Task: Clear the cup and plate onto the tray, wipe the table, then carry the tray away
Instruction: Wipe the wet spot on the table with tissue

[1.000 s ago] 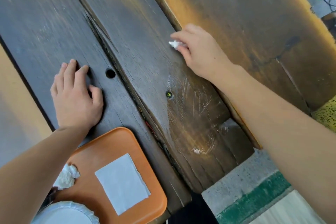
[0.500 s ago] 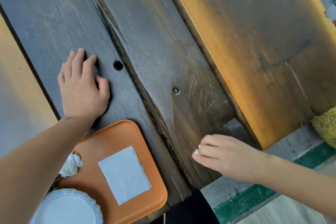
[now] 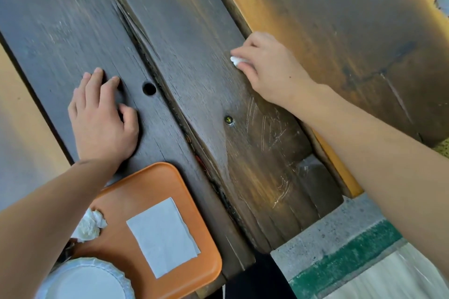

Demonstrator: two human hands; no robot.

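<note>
Pinching a small white wad of tissue (image 3: 235, 60) between curled fingertips (image 3: 239, 51), the right hand (image 3: 269, 71) presses it to the dark wooden table (image 3: 194, 39), near the far edge of the middle plank. The fingers are closed tight round the wad, and only a little of it shows past them. The left hand (image 3: 103, 119) lies flat and open on the next plank, holding nothing and seemingly bracing the body.

The step in hand looks like the wiping. To do it well, the person would best keep the wad flat under the fingertips and draw long strokes along the grain, since so small a wad covers little at each pass. The scratched patch nearer the body may need firmer pressure.

Several things could snag or trap the tissue: the deep gap between the planks (image 3: 170, 114), a round hole (image 3: 149, 88) just beside the left hand, and a screw head (image 3: 228, 119).

The orange tray (image 3: 145, 182) sits at the near edge, just beside the left wrist, carrying a flat napkin (image 3: 163, 235), a crumpled tissue (image 3: 90, 224) and the white plate (image 3: 85, 279). No cup is visible.
</note>
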